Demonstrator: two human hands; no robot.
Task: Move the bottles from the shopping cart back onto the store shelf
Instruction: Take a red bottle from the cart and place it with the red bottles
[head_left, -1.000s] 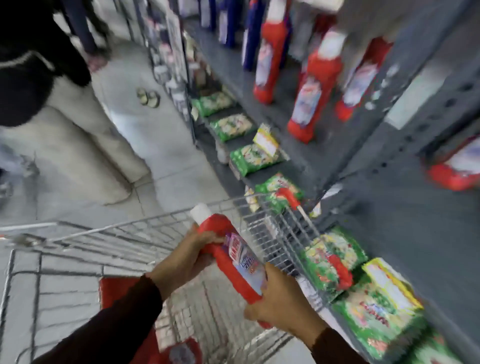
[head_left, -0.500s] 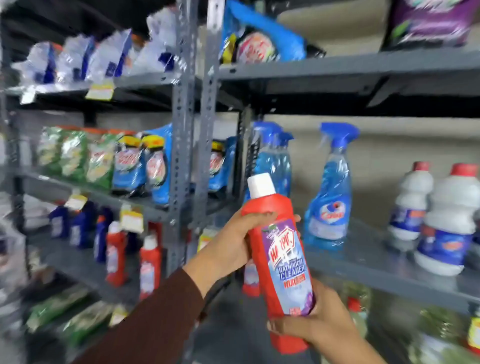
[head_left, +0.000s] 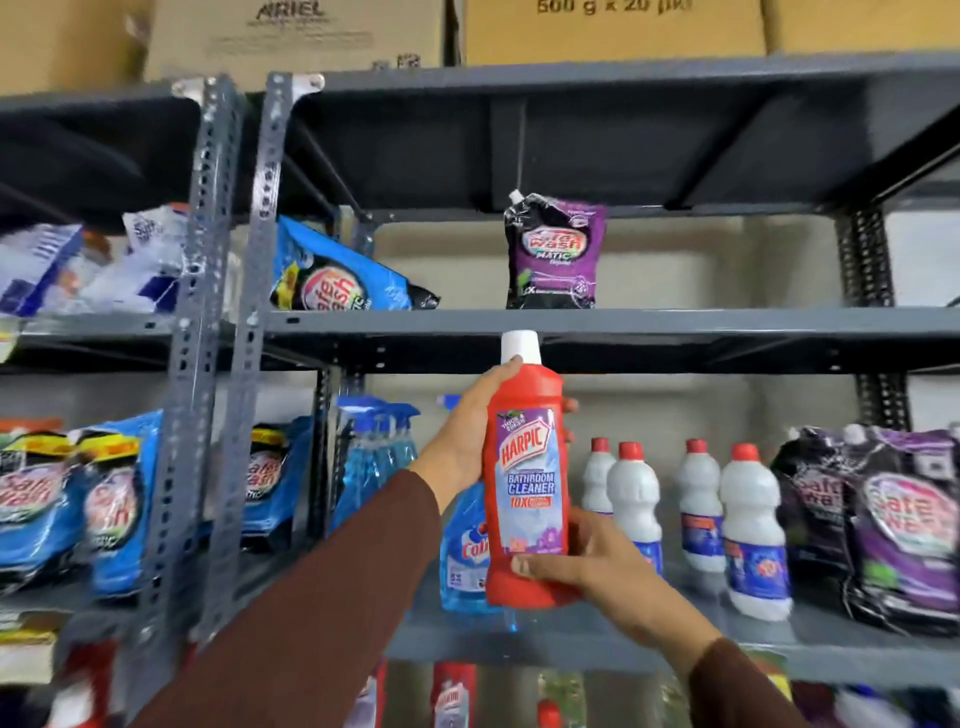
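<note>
I hold a red bottle (head_left: 525, 488) with a white cap and a purple label upright in front of the grey store shelf (head_left: 623, 322). My left hand (head_left: 467, 431) grips its upper body and neck from the left. My right hand (head_left: 587, 556) wraps its base from the right. The bottle's cap reaches the front edge of the upper shelf board. The shopping cart is out of view.
Blue spray bottles (head_left: 379, 457) stand behind my left arm. White bottles with red caps (head_left: 753, 525) line the middle shelf at right, next to purple pouches (head_left: 904, 519). A purple pouch (head_left: 556, 249) and a blue pouch (head_left: 332, 275) sit on the upper shelf. Cardboard boxes (head_left: 291, 31) rest on top.
Both hands lifted the red bottle from the cart up to shelf height. My view swung from the cart and aisle floor to face the shelves head-on.
</note>
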